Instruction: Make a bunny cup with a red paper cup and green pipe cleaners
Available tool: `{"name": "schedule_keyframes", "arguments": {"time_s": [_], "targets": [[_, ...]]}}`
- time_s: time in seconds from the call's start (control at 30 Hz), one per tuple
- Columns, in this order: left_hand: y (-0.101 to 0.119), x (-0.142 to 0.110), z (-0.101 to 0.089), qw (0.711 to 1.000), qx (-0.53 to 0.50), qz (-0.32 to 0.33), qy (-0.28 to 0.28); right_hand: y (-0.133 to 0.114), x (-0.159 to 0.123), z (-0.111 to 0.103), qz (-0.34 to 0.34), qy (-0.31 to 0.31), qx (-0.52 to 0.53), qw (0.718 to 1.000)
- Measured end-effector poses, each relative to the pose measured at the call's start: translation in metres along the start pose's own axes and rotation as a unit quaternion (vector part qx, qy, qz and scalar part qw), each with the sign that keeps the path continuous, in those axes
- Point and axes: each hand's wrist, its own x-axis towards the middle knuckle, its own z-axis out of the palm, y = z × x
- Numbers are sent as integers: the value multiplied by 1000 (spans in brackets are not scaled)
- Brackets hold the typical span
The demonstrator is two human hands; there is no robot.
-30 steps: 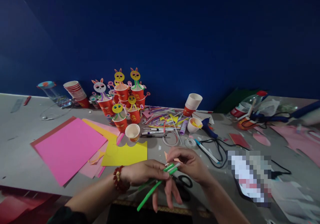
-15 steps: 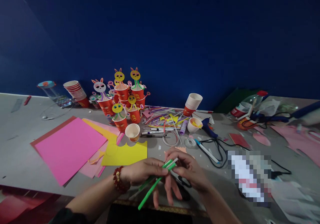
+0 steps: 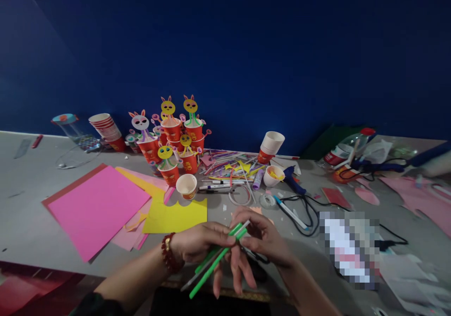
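My left hand (image 3: 202,240), with a red bead bracelet (image 3: 169,252) at its wrist, is closed around a small bundle of green straws (image 3: 208,278). A thin whitish straw (image 3: 193,280) lies alongside them. The bundle slants from upper right to lower left, its upper ends poking out between both hands. My right hand (image 3: 269,240) pinches the bundle near those upper ends with thumb and forefinger. Fingers hang below the bundle, partly hidden. Beyond my hands lie a yellow sheet (image 3: 179,217) and a small open paper cup (image 3: 187,187).
Red cups with rabbit-faced figures (image 3: 168,151) stand at the back left. Behind my hands are loose straws and pipe cleaners (image 3: 232,158), a stack of cups (image 3: 271,146), tape (image 3: 268,201) and a glue gun (image 3: 294,180). Pink paper (image 3: 98,208) lies left; a black cable (image 3: 310,208) curls right.
The lower ends of the straws have shifted slightly, with the green one lower and further left and the whitish one plainer. Both hands stay in nearly the same place.
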Motion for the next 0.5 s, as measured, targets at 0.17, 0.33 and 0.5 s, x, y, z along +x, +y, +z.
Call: {"name": "schedule_keyframes", "arguments": {"time_s": [0.17, 0.33, 0.5], "targets": [[-1, 3, -2, 989, -122, -39, -71, 7, 3, -2, 3, -31, 31, 999], [-3, 6, -2, 982, -164, -50, -83, 8, 6, -3, 17, -43, 51, 998], [-4, 10, -2, 978, -141, -61, -144, 12, 11, -7, 45, -69, 80, 993]]}}
